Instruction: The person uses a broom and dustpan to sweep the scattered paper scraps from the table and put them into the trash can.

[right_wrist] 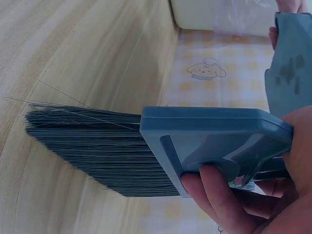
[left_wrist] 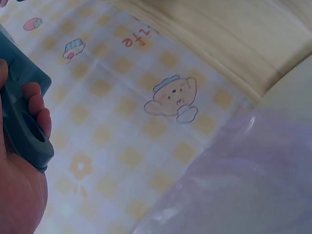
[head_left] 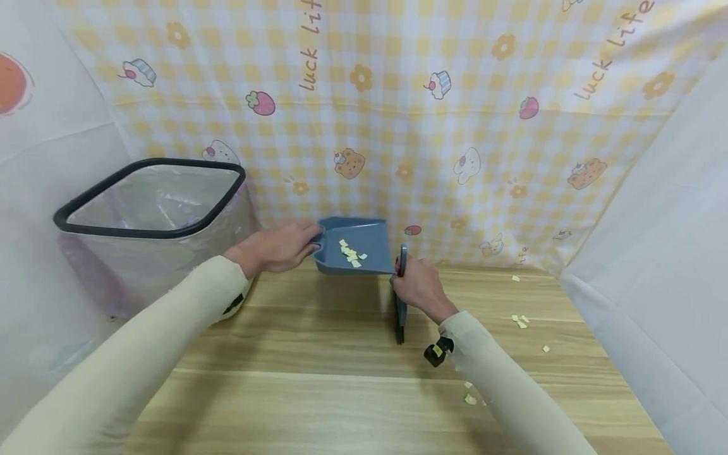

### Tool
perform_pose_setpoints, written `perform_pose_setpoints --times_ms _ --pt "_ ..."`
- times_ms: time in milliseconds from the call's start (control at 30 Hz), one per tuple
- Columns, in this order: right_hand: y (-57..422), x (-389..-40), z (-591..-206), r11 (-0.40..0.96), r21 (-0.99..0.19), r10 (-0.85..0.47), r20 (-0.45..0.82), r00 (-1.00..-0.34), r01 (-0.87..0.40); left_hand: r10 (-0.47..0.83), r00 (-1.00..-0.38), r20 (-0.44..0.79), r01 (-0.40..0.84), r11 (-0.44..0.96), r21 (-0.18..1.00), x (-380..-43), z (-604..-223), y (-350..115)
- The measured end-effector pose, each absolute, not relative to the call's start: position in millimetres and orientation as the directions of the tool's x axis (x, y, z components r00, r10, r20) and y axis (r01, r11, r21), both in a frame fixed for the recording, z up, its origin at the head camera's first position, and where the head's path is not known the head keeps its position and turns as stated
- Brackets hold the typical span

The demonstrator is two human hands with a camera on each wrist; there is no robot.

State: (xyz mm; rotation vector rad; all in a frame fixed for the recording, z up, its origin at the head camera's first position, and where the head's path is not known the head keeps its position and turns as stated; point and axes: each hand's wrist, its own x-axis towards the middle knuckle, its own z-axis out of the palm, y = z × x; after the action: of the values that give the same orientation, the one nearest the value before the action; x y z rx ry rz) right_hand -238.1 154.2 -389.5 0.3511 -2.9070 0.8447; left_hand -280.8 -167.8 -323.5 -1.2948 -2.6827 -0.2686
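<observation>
Over on the person's left, a lined waste bin point(head_left: 133, 233) stands on the tabletop point(head_left: 318, 404), and a cloth point(head_left: 398, 126) hangs behind everything. Right of the bin, the left hand point(head_left: 281, 248) holds a dustpan point(head_left: 372, 237) above the table, paper scraps point(head_left: 351, 254) lying in it. Just beside the pan's right end is the hand brush point(head_left: 401, 313), in the right hand point(head_left: 418, 282). Loose scraps point(head_left: 521, 325) lie farther right; others sit nearer, by the right sleeve point(head_left: 503, 382).

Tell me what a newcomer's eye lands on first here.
It likely lands on the blue-gray dustpan at centre, held up in the left grip with pale yellow scraps in it. Just right of it, the right grip holds a brush, bristles toward the wooden surface. At left stands a black-rimmed, plastic-lined bin; a yellow-checked backdrop fills the rear.
</observation>
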Motion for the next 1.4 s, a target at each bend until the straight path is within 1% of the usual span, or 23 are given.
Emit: perform_pose_setpoints --times_ms 567,833,900,1133,1400 --pt "154.2 -236.8 -387.8 0.818 -0.512 -0.213 0.152 -0.965 -0.262 0.748 -0.634 0.194 0.77 0.634 0.069 -275.2 -281.7 -174.2" --pt "153.6 -236.3 -388.4 0.809 -0.525 -0.209 0.164 -0.964 -0.265 0.714 -0.681 0.163 0.73 0.681 0.065 -268.9 -263.1 -182.2" --pt "154.0 -236.0 -388.4 0.806 -0.53 -0.207 0.164 -0.964 -0.263 0.706 -0.687 0.171 0.722 0.689 0.055 -266.3 -257.8 -185.1" --pt "155.4 -236.3 -388.7 0.81 -0.526 -0.204 0.16 -0.966 -0.258 0.695 -0.678 0.24 0.718 0.695 0.015 -259.8 -243.3 -200.0" --pt "156.9 -237.7 -388.6 0.821 -0.512 -0.196 0.165 -0.967 -0.254 0.671 -0.69 0.271 0.697 0.717 0.001 -249.6 -226.3 -216.6"
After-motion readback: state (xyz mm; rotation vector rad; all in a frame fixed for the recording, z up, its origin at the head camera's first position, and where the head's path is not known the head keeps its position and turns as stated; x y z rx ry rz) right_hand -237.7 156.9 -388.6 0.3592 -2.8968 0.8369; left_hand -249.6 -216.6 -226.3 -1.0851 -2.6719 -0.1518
